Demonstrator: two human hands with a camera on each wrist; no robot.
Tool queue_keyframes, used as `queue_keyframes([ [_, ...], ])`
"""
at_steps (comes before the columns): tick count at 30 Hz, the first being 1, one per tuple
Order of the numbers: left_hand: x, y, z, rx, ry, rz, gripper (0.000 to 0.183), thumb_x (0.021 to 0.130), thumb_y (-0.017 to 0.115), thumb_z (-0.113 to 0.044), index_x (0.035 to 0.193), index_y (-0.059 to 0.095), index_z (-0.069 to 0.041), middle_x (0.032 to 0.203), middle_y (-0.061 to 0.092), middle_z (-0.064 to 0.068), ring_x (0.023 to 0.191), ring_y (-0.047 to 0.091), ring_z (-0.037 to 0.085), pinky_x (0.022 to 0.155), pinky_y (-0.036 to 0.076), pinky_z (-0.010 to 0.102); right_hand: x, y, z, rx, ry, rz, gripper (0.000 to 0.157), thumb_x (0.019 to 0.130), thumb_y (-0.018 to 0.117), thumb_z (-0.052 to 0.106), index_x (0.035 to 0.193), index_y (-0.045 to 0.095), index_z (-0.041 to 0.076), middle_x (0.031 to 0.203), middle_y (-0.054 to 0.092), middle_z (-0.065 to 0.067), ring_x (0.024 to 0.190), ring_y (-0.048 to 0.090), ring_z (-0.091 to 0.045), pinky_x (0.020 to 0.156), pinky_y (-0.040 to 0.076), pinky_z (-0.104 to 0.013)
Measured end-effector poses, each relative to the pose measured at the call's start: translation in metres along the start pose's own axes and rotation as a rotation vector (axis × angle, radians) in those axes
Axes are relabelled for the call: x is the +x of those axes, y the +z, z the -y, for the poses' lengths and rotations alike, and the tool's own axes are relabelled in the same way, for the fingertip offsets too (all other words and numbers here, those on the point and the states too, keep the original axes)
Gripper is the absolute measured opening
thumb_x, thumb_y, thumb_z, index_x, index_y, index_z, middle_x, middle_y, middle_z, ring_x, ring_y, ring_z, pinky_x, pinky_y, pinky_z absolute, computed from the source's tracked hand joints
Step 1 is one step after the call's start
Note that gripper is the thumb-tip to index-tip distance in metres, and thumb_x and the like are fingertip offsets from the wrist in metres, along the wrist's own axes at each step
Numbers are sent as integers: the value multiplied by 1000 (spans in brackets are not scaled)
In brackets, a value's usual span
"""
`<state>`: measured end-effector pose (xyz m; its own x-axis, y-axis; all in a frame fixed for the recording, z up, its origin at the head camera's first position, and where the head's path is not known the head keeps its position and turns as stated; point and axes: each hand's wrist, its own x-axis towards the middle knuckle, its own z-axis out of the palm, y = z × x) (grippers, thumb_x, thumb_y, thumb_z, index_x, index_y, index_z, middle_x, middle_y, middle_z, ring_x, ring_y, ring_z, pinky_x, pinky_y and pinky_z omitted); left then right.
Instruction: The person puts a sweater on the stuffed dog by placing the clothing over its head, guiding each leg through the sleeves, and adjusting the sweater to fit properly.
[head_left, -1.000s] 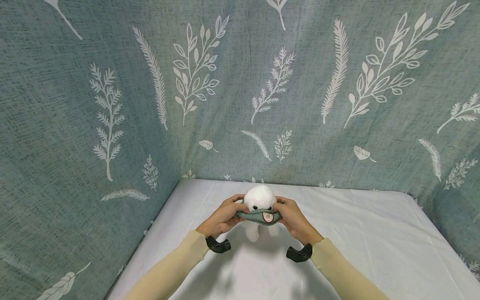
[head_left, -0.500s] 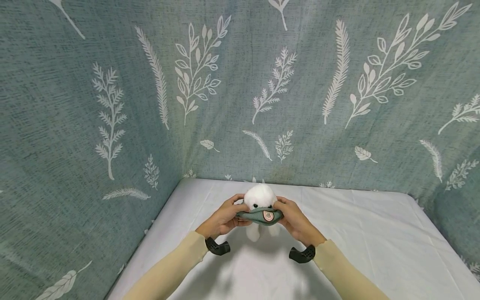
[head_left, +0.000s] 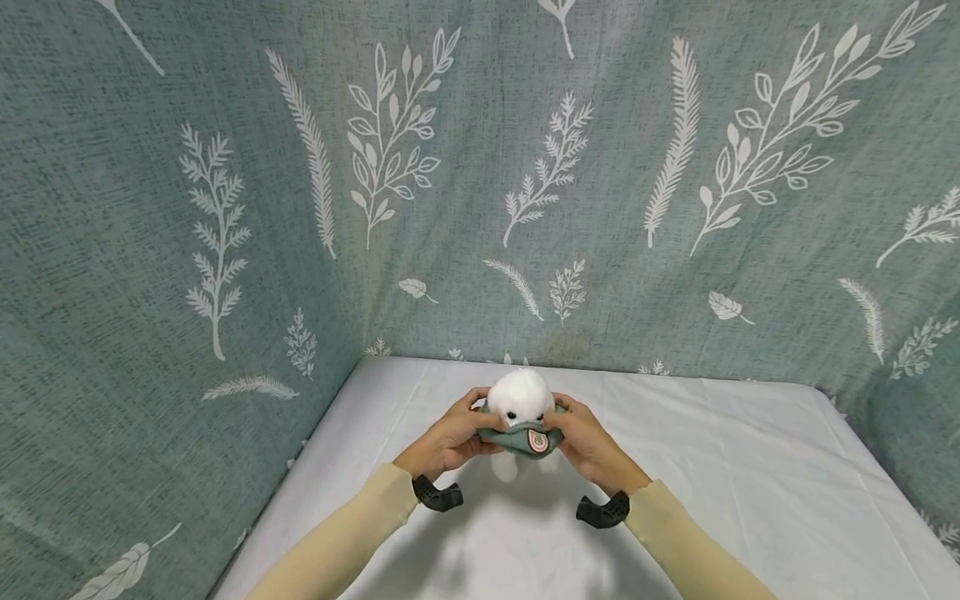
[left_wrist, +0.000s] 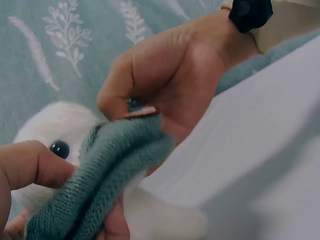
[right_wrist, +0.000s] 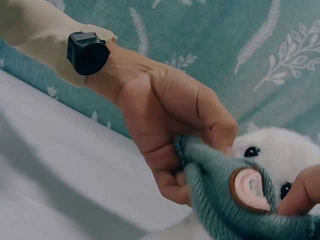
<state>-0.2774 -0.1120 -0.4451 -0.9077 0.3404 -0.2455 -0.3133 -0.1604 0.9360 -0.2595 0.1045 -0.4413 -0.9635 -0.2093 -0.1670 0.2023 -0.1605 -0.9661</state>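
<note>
A white plush toy [head_left: 521, 395] with black eyes stands between my hands. Green knitted fabric [head_left: 517, 439] with a rounded pink patch [right_wrist: 252, 189] is stretched across its face below the eyes. My left hand [head_left: 455, 432] pinches one end of the knit, thumb in front and fingers behind or under. At the other end, my right hand [head_left: 588, 433] grips it likewise. In the left wrist view, the knit [left_wrist: 100, 170] looks folded over in a thick double band. The toy's lower face is hidden behind it, while a white leg [left_wrist: 165, 217] shows beneath.
A white-covered table [head_left: 712, 483] lies under the toy and arms. Green leaf-patterned fabric [head_left: 465, 208] hangs behind it and along both sides. A black device sits on each wrist, one on the left [head_left: 437, 493] and one on the right [head_left: 603, 510].
The knit's middle and its patch have dropped slightly, so a little more of the toy's face shows above the edge. Both hands keep their hold and have barely moved.
</note>
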Motion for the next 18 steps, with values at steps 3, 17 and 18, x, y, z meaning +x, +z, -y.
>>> queue_keyframes([
  [3, -1, 3, 1, -3, 13, -11, 71, 82, 72, 7, 146, 45, -9, 138, 47, 24, 95, 63, 29, 71, 56, 38, -1, 1, -1, -6, -5, -8, 76, 81, 52, -7, 154, 30, -6, 157, 32, -30, 132, 41, -35, 96, 41, -38],
  [17, -1, 7, 6, -27, 23, -37, 80, 77, 68, 19, 148, 43, -9, 143, 43, 24, 108, 58, 34, 73, 55, 38, -8, 6, -3, -42, -44, -33, 76, 80, 50, -15, 154, 33, -6, 155, 36, -31, 140, 39, -42, 103, 38, -45],
  [18, -1, 8, 7, -30, 29, -41, 81, 77, 66, 21, 148, 42, -9, 142, 43, 24, 107, 58, 34, 72, 55, 37, -8, 6, -3, -38, -42, -36, 76, 80, 51, -15, 153, 34, -6, 154, 37, -31, 140, 40, -42, 101, 39, -44],
])
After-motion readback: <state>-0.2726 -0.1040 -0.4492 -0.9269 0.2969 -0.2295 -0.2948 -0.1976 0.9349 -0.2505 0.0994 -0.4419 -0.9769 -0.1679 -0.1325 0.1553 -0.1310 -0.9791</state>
